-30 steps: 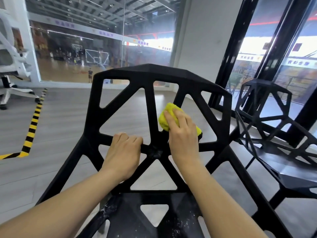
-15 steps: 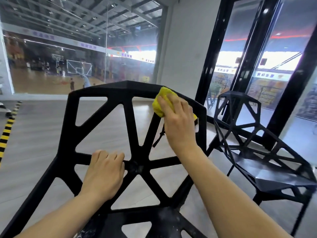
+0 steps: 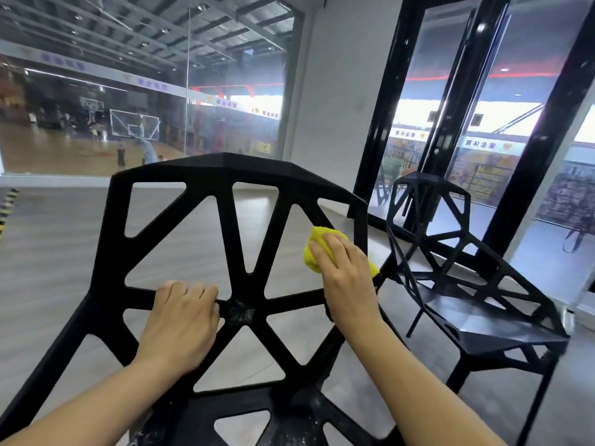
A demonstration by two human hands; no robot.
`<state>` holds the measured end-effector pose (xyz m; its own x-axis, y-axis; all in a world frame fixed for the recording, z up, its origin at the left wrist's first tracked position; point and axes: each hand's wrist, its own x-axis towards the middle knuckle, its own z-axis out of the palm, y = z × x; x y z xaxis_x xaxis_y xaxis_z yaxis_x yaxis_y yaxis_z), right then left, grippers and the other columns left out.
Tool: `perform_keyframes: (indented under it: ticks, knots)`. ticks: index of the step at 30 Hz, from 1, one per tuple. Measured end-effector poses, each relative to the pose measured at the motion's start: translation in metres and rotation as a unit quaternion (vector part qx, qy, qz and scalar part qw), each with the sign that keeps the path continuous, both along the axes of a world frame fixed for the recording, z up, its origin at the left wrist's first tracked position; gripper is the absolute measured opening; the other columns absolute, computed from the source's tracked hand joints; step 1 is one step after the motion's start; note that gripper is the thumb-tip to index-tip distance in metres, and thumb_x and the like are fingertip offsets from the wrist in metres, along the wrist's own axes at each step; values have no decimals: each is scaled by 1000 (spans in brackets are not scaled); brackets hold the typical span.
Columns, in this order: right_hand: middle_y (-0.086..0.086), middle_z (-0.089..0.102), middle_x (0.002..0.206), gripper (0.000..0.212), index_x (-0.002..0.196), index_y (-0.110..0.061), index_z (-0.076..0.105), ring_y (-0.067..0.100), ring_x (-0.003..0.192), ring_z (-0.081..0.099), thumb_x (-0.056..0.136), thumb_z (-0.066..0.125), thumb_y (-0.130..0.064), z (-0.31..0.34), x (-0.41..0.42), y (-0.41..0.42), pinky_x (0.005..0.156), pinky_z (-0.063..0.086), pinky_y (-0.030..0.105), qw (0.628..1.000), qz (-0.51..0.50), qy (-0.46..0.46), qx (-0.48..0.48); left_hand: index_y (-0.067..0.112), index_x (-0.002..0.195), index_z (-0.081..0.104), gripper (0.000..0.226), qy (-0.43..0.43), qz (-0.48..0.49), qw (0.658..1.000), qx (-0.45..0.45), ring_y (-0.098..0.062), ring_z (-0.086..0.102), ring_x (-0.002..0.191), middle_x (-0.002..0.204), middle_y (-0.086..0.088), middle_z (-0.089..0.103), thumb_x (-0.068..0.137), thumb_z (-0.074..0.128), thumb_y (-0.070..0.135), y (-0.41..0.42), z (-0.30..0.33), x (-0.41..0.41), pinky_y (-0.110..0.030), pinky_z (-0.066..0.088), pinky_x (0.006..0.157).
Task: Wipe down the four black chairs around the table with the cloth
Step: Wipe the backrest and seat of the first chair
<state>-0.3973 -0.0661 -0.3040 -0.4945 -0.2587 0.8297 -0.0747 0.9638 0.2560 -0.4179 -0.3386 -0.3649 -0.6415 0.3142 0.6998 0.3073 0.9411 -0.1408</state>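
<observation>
Yellow microfibre cloth [image 3: 317, 249] lay pressed under right hand [image 3: 346, 275], fingers flat, on the black lattice-back plastic chair [image 3: 225, 169]; left hand [image 3: 182, 320] gripped the crossbar. Best practice: follow each strut fully, steadying the frame.

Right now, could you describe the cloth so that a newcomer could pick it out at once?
Start at the near black chair filling the middle of the view. On a slanted bar at the right of its backrest, the right hand presses the cloth. It is small, crumpled and bright yellow, unlike everything around it.
</observation>
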Motion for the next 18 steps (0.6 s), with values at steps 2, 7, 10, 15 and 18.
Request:
perform_keyframes:
  ticks: [2,7,10,15,18]
  knots:
    - [15,55,137,52,134,-10,58,36,126,51,84,50,0,33,-20,-10,97,48,48,1000,28,-6,8,19,74,46,15,2,4,1000,9,-32,47,65,66,-1,48,86,43,26,0,1,-1,-43,30,75]
    - [12,55,138,55,136,-13,57,33,121,52,84,69,-1,37,-32,-19,95,48,46,999,15,10,-35,20,75,47,15,-9,4,1000,3,-32,46,68,69,0,48,87,45,28,-1,-1,-2,-43,30,75]
    - [13,58,134,53,133,-12,60,34,112,55,83,69,2,-7,-6,8,89,50,46,997,-22,26,-64,20,74,46,17,-11,0,1000,7,-30,45,68,68,1,47,88,43,29,-1,0,-3,-43,30,75]
    - [18,58,124,45,131,-9,60,35,103,53,88,54,0,10,15,14,87,50,48,993,5,31,-118,19,74,45,18,-5,-2,1000,21,-30,44,68,67,1,45,89,40,29,-2,0,0,-44,32,75]
    - [16,53,136,49,137,-12,56,36,114,50,90,53,1,77,-8,24,100,45,46,987,30,72,-138,20,74,44,20,-10,-2,1000,20,-30,44,69,67,2,44,90,38,30,-2,-1,-1,-44,32,76]
